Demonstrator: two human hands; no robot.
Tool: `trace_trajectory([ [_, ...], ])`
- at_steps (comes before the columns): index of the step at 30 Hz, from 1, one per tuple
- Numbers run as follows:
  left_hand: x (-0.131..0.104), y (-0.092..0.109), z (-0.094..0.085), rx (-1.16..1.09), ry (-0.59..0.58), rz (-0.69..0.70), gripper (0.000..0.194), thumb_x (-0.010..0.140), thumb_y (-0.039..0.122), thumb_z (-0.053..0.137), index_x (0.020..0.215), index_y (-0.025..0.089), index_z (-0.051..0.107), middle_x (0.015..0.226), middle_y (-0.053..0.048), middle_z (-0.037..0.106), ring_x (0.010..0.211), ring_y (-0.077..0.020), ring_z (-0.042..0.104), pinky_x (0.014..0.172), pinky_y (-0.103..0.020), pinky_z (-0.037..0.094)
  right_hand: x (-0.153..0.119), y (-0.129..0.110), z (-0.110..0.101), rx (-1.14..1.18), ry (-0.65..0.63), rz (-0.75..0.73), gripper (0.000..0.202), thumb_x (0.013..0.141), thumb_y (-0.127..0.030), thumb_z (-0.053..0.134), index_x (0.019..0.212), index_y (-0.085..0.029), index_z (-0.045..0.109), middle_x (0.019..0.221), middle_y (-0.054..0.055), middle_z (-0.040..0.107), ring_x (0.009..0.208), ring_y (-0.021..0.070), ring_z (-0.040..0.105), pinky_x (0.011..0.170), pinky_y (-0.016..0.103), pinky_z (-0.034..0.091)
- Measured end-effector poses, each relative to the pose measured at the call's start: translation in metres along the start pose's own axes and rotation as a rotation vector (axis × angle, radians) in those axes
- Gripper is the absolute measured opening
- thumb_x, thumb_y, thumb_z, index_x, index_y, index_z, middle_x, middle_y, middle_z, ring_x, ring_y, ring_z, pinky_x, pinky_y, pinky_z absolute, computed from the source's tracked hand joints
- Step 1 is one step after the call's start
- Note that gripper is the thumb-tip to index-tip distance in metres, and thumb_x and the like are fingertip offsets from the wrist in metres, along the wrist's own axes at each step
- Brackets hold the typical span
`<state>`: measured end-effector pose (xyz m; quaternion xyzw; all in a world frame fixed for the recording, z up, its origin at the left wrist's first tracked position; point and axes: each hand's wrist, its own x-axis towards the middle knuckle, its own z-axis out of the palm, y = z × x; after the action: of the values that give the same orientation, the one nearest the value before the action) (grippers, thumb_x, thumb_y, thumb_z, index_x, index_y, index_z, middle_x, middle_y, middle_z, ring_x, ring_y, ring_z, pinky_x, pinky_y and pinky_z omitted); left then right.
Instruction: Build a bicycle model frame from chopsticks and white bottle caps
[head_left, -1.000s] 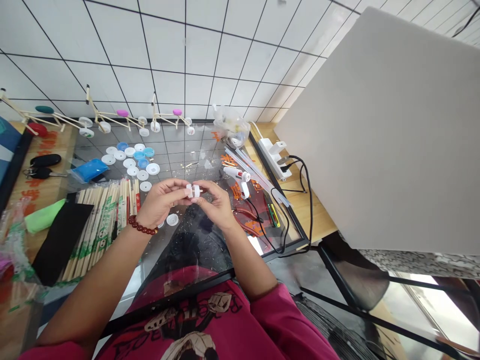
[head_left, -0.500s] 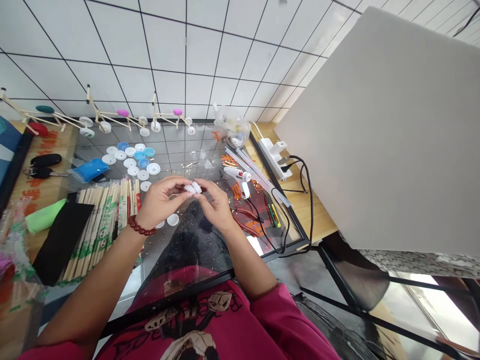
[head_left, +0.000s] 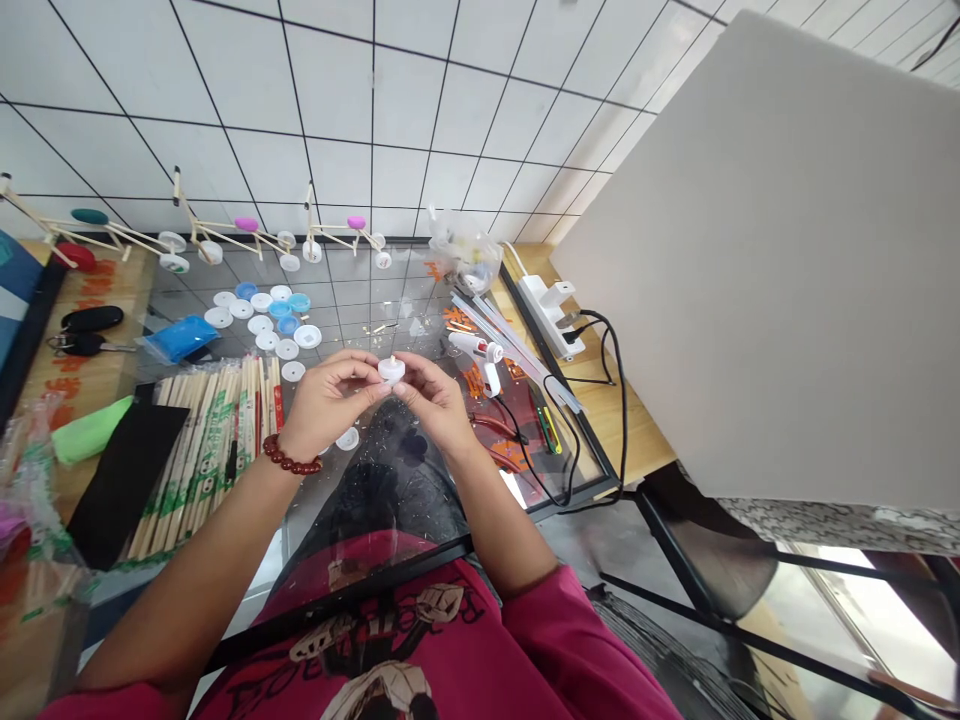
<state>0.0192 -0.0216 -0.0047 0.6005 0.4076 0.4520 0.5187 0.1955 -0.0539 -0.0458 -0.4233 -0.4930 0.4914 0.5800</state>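
Between my fingertips is a white bottle cap piece, apparently two caps put together, with a small pale wooden stub showing at its top edge. My left hand pinches it from the left, thumb below. From the right, my right hand pinches the same piece between thumb and fingers. Both hands are above the glass tabletop. Loose white and blue bottle caps lie beyond my left hand, and another white cap lies near my left wrist.
Wrapped chopsticks lie at left beside a black sheet. A glue gun, glue sticks, pliers and a power strip are at right. Small stick-and-cap models stand along the wall.
The cap piece has turned between my fingers, from tilted edge-on to nearly level, and the wooden stub now shows. My hands have shifted slightly to the right.
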Motion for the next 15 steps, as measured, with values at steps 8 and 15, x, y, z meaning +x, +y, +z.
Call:
trace_trajectory([
  [8,-0.003,-0.009,0.009,0.051,0.091,0.034,0.013,0.074,0.034,0.081,0.068,0.023,0.077,0.083,-0.005,0.075,0.079,-0.0209,0.069,0.075,-0.036,0.057,-0.001,0.006,0.007,-0.127,0.109,-0.045,0.044,0.072,-0.041,0.090,0.110,-0.024,0.078,0.102,0.003,0.081,0.090,0.0195,0.074,0.091,0.036,0.061],
  [15,-0.009,0.002,0.008,0.473,0.089,0.354,0.020,0.093,0.030,0.061,0.078,0.022,0.070,0.087,-0.007,0.076,0.083,-0.0211,0.069,0.080,-0.034,0.055,-0.002,-0.002,0.007,-0.039,0.109,0.066,0.044,0.074,-0.041,0.082,0.115,-0.024,0.077,0.105,0.005,0.083,0.096,0.0221,0.076,0.095,0.038,0.061],
])
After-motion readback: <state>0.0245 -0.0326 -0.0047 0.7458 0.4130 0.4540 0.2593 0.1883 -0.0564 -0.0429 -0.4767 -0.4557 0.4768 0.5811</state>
